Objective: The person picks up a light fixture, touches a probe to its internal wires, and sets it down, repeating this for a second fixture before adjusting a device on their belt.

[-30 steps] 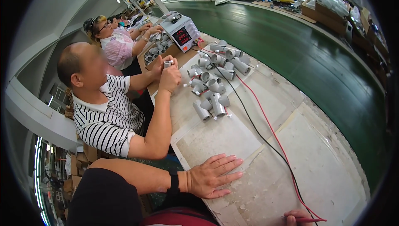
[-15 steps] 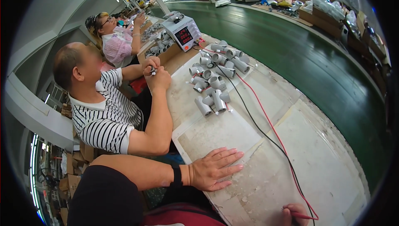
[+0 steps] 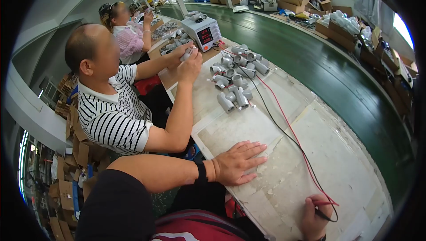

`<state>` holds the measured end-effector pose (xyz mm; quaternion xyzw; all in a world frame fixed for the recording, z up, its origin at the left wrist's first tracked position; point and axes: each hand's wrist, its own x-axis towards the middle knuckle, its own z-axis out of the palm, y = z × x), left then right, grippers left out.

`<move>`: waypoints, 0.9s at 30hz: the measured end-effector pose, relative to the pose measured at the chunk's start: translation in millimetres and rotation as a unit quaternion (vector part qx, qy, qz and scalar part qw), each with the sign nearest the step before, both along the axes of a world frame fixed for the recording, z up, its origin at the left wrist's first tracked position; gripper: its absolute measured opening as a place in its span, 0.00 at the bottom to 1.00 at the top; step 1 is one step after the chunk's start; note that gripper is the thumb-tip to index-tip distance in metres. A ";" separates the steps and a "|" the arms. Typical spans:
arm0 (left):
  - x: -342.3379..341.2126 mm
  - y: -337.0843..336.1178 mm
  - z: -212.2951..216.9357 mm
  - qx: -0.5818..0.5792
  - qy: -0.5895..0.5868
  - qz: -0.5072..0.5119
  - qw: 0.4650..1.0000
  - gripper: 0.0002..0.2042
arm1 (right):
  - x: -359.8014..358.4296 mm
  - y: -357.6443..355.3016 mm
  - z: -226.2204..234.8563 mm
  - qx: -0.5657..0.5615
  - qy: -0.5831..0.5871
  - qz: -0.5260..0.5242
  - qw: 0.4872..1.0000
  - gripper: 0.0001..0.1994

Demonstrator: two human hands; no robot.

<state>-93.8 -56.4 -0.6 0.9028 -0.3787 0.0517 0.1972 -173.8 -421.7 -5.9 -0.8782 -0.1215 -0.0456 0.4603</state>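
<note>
My left hand (image 3: 239, 163) lies flat on the pale worktable (image 3: 275, 139), fingers spread, holding nothing. Near the table's front edge, my right hand (image 3: 312, 224) is closed around a red test probe (image 3: 325, 203) and a black test probe (image 3: 322, 215). Their tips are hidden or too small to make out. From the probes, a red lead (image 3: 288, 126) and a black lead (image 3: 271, 117) run back across the table toward a white bench power supply (image 3: 202, 32) with a lit red display. Grey tubular parts (image 3: 239, 81), several with thin wires, lie heaped beyond my left hand.
At my left a co-worker (image 3: 111, 117) in a striped shirt holds a small grey part in both hands. Farther back sits another person (image 3: 128, 37) in pink. A box of grey parts (image 3: 176, 41) stands beside the supply. Green floor (image 3: 284, 41) runs along the table's far side.
The view has shifted, bringing more of my right hand and the black probe into sight. The co-worker's hands have moved up toward the power supply. My left hand stays flat on the table.
</note>
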 end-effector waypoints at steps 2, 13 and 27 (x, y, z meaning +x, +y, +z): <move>-1.4 -0.5 -1.6 0.000 -0.005 0.000 1.000 0.30 | 1.8 5.5 -6.4 0.038 -0.071 -0.041 0.996 0.03; -5.9 -0.5 -5.6 0.007 -0.029 0.011 0.999 0.29 | 12.4 5.5 11.4 0.364 0.142 -0.159 0.907 0.03; -4.4 -0.6 -7.0 0.005 -0.033 0.009 0.999 0.28 | 10.7 3.9 4.4 0.339 0.143 -0.120 0.922 0.04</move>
